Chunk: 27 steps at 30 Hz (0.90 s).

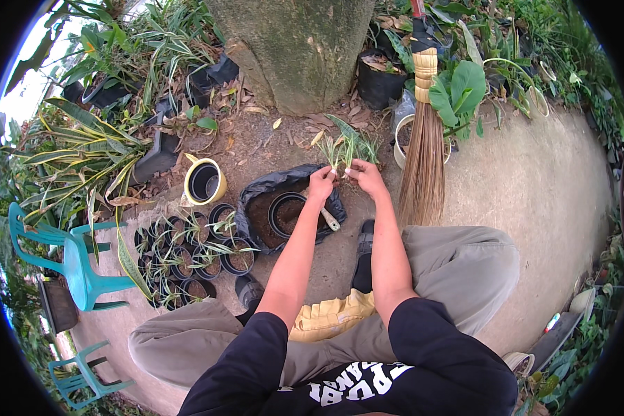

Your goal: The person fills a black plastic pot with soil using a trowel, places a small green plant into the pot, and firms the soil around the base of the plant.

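Observation:
Both hands are raised in front of me, past the far side of an open black plastic bag (pixel 251 201) of dark soil. My left hand (pixel 321 184) pinches a small striped-leaf seedling (pixel 331 150). Close beside it, my right hand (pixel 365 177) has its fingers closed on another small green seedling (pixel 350 148). The leaves of the two overlap, so where one ends is hard to tell. Inside the bag sits a round black pot (pixel 276 220), partly hidden by my left forearm. A trowel's pale handle (pixel 330 220) leans at the bag's right side.
Several small black pots (pixel 237 258) with striped seedlings stand grouped at left, near a yellow pitcher (pixel 206 182). A stick broom (pixel 423 156) stands upright at right. Beyond are a tree trunk (pixel 295 55) and potted plants. Teal chairs (pixel 83 270) are at far left.

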Available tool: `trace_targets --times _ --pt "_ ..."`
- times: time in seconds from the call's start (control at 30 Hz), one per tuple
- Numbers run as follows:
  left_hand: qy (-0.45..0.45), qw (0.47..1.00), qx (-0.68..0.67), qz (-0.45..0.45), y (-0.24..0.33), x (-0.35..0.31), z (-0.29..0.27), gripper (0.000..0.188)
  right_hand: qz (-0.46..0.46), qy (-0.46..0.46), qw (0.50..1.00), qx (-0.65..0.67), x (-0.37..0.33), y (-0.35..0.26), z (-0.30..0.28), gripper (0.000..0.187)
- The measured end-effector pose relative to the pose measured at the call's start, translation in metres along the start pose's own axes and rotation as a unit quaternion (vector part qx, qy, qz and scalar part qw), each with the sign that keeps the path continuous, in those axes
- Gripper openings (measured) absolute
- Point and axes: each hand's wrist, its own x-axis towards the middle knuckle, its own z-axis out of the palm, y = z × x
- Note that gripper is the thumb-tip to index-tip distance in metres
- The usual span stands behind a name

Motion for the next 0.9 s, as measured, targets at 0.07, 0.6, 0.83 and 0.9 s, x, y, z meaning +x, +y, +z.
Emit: trace_targets --times 0.07,0.6,0.83,0.9 --pt "-0.007 1.000 -0.017 -0.009 0.000 -0.002 0.001 0.024 -0.005 0.004 1.000 0.000 -0.001 0.000 0.000 0.021" --pt "0.054 0.994 0.063 0.073 0.013 -0.006 0.008 0.020 -0.033 0.013 0.997 -0.064 0.007 0.018 -0.007 0.024" --pt "0.108 0.977 0.166 0.081 0.005 0.003 -0.003 0.030 -0.013 0.041 0.997 -0.069 0.004 0.024 -0.005 0.025" --pt "0.114 0.974 0.182 0.075 0.002 0.003 -0.004 0.031 -0.001 0.052 0.995 -0.081 0.005 0.034 -0.009 0.027"
